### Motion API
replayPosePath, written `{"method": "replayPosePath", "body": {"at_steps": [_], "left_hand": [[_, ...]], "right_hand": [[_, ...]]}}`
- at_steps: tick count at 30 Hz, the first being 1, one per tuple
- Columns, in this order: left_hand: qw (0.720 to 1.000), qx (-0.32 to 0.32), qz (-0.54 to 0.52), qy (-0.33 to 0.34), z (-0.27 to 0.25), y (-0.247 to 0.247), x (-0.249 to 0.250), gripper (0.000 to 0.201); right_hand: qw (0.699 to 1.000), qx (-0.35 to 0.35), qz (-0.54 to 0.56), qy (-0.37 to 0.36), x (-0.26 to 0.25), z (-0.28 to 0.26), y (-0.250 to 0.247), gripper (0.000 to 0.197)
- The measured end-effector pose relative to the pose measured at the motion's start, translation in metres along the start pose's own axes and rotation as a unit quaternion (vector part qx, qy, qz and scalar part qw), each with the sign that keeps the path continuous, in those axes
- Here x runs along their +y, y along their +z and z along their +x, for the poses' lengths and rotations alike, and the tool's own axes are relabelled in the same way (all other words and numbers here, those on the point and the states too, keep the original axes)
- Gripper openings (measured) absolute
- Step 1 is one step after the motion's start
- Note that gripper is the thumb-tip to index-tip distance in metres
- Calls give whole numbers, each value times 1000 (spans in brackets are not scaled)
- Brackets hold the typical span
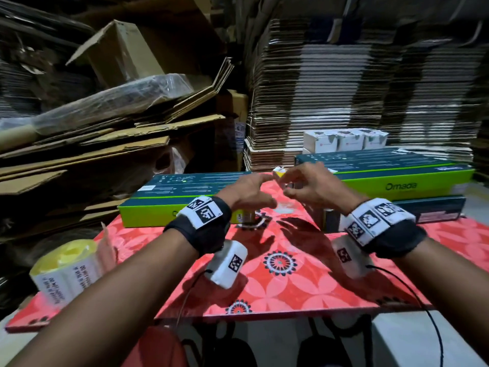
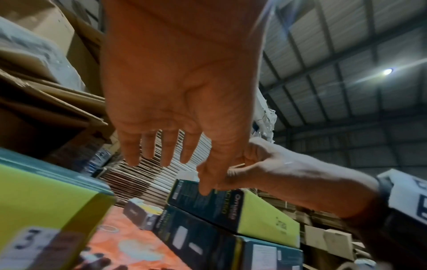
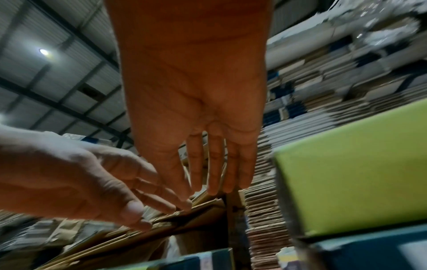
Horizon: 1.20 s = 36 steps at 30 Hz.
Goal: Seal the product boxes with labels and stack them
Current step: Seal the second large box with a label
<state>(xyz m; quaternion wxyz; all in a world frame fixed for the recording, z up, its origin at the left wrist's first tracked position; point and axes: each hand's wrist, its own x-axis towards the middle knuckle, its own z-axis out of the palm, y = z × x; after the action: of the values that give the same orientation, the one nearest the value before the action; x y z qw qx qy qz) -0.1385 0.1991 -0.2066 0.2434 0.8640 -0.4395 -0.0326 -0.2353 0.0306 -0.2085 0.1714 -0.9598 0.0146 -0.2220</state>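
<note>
My two hands meet above the red floral table (image 1: pixel 291 282). My left hand (image 1: pixel 272 191) has straight, spread fingers and holds nothing; its thumb reaches toward the other hand. My right hand (image 1: pixel 287 190) has curled fingers, and its thumb and forefinger pinch what looks like a thin pale label (image 2: pixel 236 165), seen edge-on in the left wrist view. One long green and teal product box (image 1: pixel 185 197) lies on the table to the left. A stack of like boxes (image 1: pixel 397 170) lies to the right. A roll of labels (image 1: pixel 63 268) stands at the near left corner.
A small box (image 2: pixel 141 211) sits on the table between the long boxes. Small white boxes (image 1: pixel 344 140) stand behind the right stack. Flattened cardboard piles (image 1: pixel 357 83) rise at the back, with loose cartons (image 1: pixel 119 54) at the left.
</note>
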Motion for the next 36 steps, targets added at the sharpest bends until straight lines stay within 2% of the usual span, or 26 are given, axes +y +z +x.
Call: {"method": "replayPosePath", "body": {"at_steps": [6, 10, 13, 17, 19, 22, 26, 33, 36], "left_hand": [[992, -1, -99, 84, 25, 31, 49, 75], [989, -10, -109, 97, 43, 49, 71, 86], [990, -14, -95, 102, 54, 58, 83, 85], [994, 16, -41, 100, 61, 75, 86, 94], [993, 33, -34, 104, 62, 79, 83, 86], [991, 57, 10, 118, 64, 81, 81, 72], [988, 87, 44, 123, 63, 81, 83, 59], [983, 90, 88, 131, 65, 71, 82, 51], [983, 86, 102, 126, 65, 63, 75, 51]], "right_hand": [[991, 113, 24, 62, 52, -36, -49, 15], [988, 124, 5, 95, 85, -55, -63, 17], [985, 118, -20, 122, 106, -66, -68, 25], [983, 104, -48, 143, 120, -79, -73, 56], [984, 81, -56, 146, 121, -81, -74, 66], [983, 64, -67, 159, 123, -81, -74, 69], [979, 73, -92, 169, 123, -79, -73, 71], [966, 114, -144, 181, 111, -72, -63, 60], [967, 125, -131, 180, 105, -73, -62, 58]]}}
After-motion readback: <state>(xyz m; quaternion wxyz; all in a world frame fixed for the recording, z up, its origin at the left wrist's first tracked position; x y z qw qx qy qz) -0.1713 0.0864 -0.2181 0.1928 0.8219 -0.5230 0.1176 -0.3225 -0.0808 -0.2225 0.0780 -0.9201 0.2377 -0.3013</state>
